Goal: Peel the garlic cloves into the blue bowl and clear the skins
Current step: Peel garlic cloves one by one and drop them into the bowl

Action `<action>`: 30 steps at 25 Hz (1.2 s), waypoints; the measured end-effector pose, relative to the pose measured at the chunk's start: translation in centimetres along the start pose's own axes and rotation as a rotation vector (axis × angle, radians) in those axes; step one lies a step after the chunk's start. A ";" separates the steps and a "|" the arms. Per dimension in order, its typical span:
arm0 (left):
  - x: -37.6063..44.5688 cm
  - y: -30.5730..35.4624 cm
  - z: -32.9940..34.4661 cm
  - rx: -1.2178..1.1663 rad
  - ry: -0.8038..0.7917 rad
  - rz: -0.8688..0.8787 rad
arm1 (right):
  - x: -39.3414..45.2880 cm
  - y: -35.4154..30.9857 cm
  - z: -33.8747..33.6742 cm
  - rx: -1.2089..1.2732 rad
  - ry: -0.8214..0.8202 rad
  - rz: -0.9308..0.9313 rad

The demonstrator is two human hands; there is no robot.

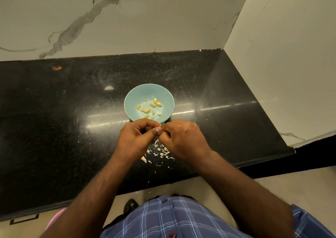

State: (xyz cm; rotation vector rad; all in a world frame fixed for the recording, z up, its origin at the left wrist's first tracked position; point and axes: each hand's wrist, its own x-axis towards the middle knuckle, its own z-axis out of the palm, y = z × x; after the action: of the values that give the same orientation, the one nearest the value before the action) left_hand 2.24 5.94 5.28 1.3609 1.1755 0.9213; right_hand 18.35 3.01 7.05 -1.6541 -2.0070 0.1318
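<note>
The blue bowl (134,95) stands on the black counter and holds several peeled yellow garlic cloves (147,110). Just in front of its near rim, my left hand (140,137) and my right hand (183,139) meet fingertip to fingertip, pinching a small garlic clove (160,126) that is mostly hidden between the fingers. White papery garlic skins (160,152) lie scattered on the counter under and between my wrists, with a few bits near the front edge.
The black granite counter (72,110) ends at a marble wall behind and a side wall to the right. An orange scrap (57,67) lies at the back left. Below the counter edge a pink tub rim (54,219) shows.
</note>
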 end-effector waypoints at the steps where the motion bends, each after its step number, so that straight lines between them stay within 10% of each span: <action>1: 0.0 -0.1 0.0 0.018 -0.002 0.002 | -0.1 0.0 0.1 0.013 0.036 -0.002; 12: -0.2 0.7 -0.8 -0.098 -0.087 -0.065 | -0.6 1.4 0.7 0.072 0.020 -0.181; 17: -0.1 0.9 -1.0 -0.292 -0.079 -0.206 | 0.1 1.3 -1.3 0.368 -0.232 0.046; 30: -0.5 1.3 -0.6 -0.363 -0.058 -0.314 | 0.3 1.0 0.3 0.827 -0.149 0.339</action>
State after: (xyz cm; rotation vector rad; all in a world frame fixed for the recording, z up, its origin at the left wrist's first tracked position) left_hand 1.79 5.68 6.69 0.8772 1.0771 0.8139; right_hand 19.11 3.61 6.50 -1.4089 -1.4211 1.0730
